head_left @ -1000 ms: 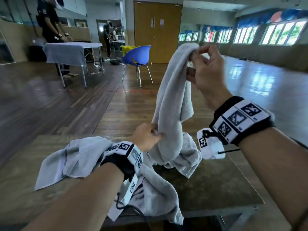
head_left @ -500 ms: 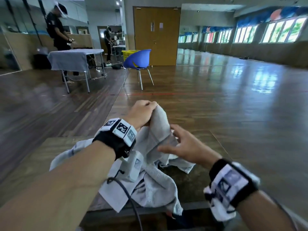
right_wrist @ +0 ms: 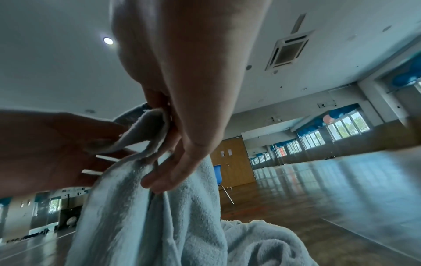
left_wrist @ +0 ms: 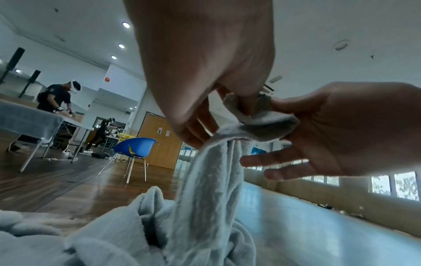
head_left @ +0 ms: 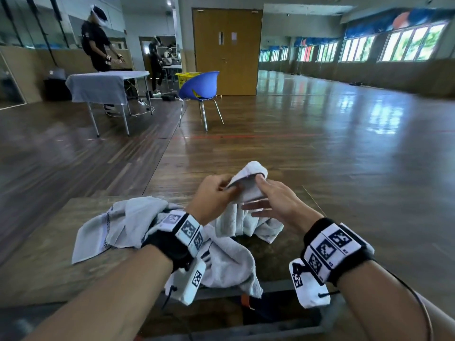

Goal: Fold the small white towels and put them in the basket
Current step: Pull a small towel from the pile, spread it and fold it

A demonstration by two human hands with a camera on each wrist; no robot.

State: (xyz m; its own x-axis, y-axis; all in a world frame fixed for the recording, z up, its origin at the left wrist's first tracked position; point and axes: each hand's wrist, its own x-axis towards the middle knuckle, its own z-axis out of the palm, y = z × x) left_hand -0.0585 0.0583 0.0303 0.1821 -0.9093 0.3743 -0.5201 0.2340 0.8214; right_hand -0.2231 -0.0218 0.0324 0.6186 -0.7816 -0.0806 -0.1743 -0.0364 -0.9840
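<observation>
Towel (head_left: pixel 247 179) top edge pinched between left hand (head_left: pixel 212 196) and right hand (head_left: pixel 275 200) thumbs and forefingers, above table (head_left: pixel 44 264)

Right hand (head_left: pixel 275 200) rejoined left hand (head_left: pixel 211 195) on towel (head_left: pixel 248 185) edge.

A worn wooden bench (head_left: pixel 44 274) carries crumpled white towels. One striped-edged towel (head_left: pixel 103 230) lies spread toward its left side. Right of that one, a second towel (head_left: pixel 229 264) drapes over the near edge, and a third towel (head_left: pixel 246 222) has its lower folds resting behind it.
</observation>
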